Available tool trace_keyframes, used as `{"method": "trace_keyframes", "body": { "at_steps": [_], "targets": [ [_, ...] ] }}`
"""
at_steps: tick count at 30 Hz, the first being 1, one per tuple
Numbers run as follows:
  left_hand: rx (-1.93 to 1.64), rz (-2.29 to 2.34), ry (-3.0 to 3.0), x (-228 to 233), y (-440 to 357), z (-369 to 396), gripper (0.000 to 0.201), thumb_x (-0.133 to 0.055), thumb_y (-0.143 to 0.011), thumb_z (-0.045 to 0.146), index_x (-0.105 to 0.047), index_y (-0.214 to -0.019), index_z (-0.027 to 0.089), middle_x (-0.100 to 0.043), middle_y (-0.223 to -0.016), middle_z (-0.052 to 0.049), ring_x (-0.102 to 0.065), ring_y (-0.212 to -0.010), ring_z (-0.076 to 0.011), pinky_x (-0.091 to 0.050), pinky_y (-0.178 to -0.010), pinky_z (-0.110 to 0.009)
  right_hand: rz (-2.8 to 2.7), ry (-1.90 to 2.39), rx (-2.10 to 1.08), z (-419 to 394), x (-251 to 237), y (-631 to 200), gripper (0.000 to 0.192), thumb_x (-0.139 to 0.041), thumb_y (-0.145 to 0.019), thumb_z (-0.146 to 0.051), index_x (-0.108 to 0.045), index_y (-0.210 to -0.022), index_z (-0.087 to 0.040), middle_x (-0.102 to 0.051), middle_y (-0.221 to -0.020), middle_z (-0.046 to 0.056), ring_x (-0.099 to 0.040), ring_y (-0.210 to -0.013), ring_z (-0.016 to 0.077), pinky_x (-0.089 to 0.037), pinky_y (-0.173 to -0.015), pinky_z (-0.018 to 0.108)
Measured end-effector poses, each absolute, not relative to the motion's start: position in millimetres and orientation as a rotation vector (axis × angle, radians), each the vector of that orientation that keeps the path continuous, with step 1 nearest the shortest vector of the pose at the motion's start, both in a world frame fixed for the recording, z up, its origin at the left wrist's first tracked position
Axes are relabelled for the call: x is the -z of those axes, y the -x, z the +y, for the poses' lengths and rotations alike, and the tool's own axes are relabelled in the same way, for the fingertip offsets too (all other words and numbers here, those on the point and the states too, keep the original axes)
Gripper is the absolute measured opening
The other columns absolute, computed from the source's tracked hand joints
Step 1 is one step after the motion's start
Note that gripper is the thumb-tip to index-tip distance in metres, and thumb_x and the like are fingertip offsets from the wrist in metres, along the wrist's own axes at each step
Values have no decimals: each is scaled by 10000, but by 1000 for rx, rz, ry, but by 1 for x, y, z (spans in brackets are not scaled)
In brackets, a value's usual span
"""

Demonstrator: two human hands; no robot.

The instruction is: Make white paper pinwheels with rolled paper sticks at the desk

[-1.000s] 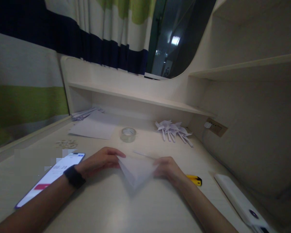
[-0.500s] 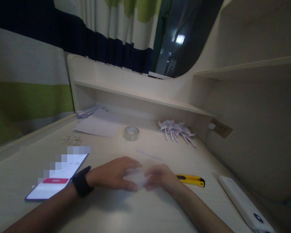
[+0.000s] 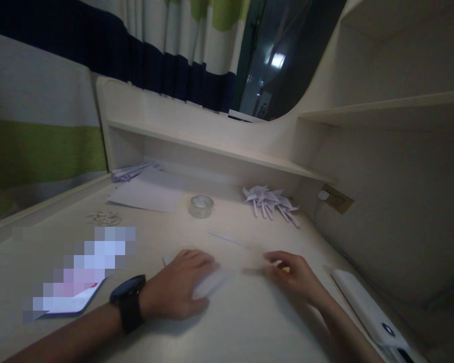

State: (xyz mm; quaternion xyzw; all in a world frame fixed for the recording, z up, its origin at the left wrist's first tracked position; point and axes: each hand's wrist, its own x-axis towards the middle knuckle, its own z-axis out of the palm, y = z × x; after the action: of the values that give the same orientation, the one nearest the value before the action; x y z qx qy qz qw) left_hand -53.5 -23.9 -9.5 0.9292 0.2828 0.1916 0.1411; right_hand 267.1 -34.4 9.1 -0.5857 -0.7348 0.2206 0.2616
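A small folded piece of white paper (image 3: 212, 283) lies on the desk under my left hand (image 3: 179, 285), which wears a dark watch. The thumb and fingers are set to either side of the paper and hold it down. To its right, my right hand (image 3: 293, 275) is closed around a utility knife (image 3: 286, 270). Only a bit of its yellow handle shows between thumb and fingers, and a blurred thin end points left toward the paper. Motion smears the fingertips.
Beyond my hands lie a thin white strip (image 3: 227, 237) and a clear tape roll (image 3: 201, 206). Paper pinwheels (image 3: 268, 199) sit at the back right, paper sheets (image 3: 147, 191) at the back left. A phone (image 3: 73, 302) and small pale pieces (image 3: 104, 218) are left; a white device (image 3: 363, 302) is right.
My right hand has left the paper, moved right and taken hold of the utility knife. My left hand has stayed at the paper, now lower on it. The view has shifted slightly.
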Motion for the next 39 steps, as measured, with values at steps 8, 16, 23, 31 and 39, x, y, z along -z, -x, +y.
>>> {"method": "trace_keyframes", "body": {
  "at_steps": [8,16,23,31,39],
  "targets": [
    [-560,857,-2664,15,57,-37,582,-547,-803,331,-429,-1361,217,-502,-1353,-98,-442,-1237,-291,-234,-1101,-488,-2243,1674,-380,-45,-5,-308,371,-659,-735,-290,-673,-1082,-160,-628,-1076,124,-565,-995,254,-417,-915,391],
    [-405,849,-2679,15,62,-42,645,-501,-859,426,-311,-1445,236,-334,-1486,-88,-270,-1370,-319,-132,-1127,-559,-2305,1627,-433,-40,-3,-308,153,-564,-794,-232,-644,-905,-163,-612,-924,77,-575,-833,201,-434,-744,306],
    [-434,837,-2703,19,60,-43,649,-502,-867,377,-286,-1457,218,-345,-1481,-89,-303,-1361,-293,-165,-1141,-514,-2289,1675,-400,-61,-22,-301,124,-537,-819,-242,-523,-928,-184,-626,-858,57,-571,-728,180,-413,-643,269],
    [-497,875,-2642,21,61,-41,578,-457,-906,417,-322,-1441,246,-391,-1459,-72,-359,-1334,-281,-221,-1130,-495,-2427,1632,-427,-100,-36,-277,277,-487,-880,-241,-570,-1142,-273,-641,-1029,69,-608,-897,215,-436,-789,311],
    [-403,865,-2665,16,60,-43,525,-396,-942,416,-326,-1437,257,-386,-1464,-42,-320,-1356,-268,-174,-1141,-506,-2609,1574,-418,-114,-23,-264,435,-472,-909,-288,-458,-1340,-353,-572,-950,68,-566,-824,202,-437,-719,295]
  ]
}}
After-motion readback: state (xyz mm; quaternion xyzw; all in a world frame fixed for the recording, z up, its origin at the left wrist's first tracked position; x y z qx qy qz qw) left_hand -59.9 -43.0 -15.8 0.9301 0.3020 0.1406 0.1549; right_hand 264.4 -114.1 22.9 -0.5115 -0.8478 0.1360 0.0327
